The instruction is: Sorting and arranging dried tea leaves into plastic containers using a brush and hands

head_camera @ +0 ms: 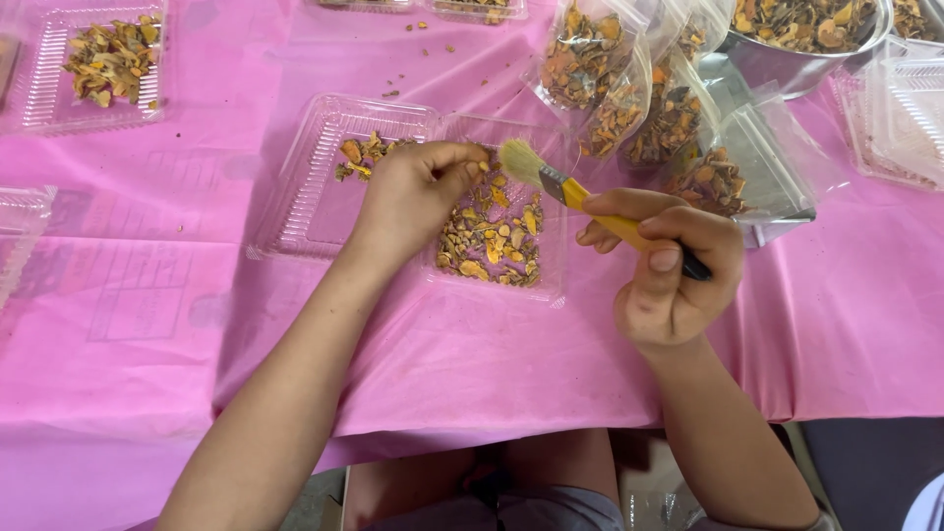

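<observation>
Bristly yellow brush [565, 187] (right hand [669, 270])

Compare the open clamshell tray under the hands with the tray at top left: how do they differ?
The open clamshell tray lies hinged flat in two halves, its dried pieces split between both; the top-left tray shows one compartment with a single heap. The left hand rests in the clamshell tray and the right hand holds a brush over it; the top-left tray is untouched. Both are clear plastic.

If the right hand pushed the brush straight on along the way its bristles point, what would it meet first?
Most likely the left hand: the brush in the right hand points up-left, bristles almost at those fingertips over the clear tray of dried pieces. Depth is unclear.
</observation>
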